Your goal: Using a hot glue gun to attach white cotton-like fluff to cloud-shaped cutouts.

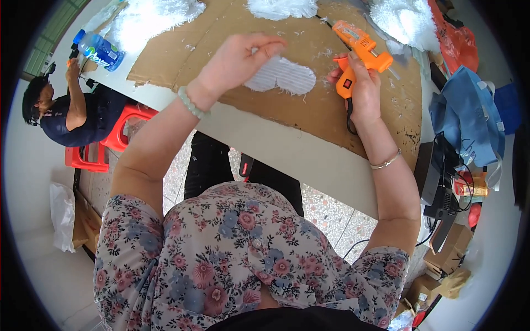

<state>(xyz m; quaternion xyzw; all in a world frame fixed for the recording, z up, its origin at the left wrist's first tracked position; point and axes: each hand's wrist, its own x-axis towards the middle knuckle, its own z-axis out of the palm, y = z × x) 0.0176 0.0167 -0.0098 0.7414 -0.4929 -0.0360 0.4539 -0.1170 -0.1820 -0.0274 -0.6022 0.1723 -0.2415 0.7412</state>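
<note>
- Floral-printed cotton-looking shirt (pixel 243 243) closest to us, pink and blue blooms on pale cloth, and past it two bare forearms reach over the bench (pixel 265 135).
- Right grip (pixel 363 91) is wrapped firmly around an orange plastic glue gun (pixel 361 45), up over the brown cardboard sheet (pixel 265 113).
- Hard, smooth shell, that gun; I'd judge it light and stiff, best taken by the handle, fingers well clear of the front end, which may be hot.
- Out of its back pokes a translucent glue stick (pixel 394 73), slim and round, and the dark cord (pixel 349 113) at the handle's foot could tug a little.
- Now the left grip (pixel 234 60): fingers gathered toward the thumb, but whether anything fine is caught between them, I cannot tell.
- Just below it lies a white ribbed fabric piece (pixel 290 79), flat on the cardboard, two rounded lobes with a narrower waist, fringe straggling at its rim.
- Soft, floppy, nearly weightless, I'd guess; pinch it by an edge and expect shed fibres.
- Farther back, shaggy white plush (pixel 152 19) gleams, deep-piled against the matt, scuffed cardboard.
</note>
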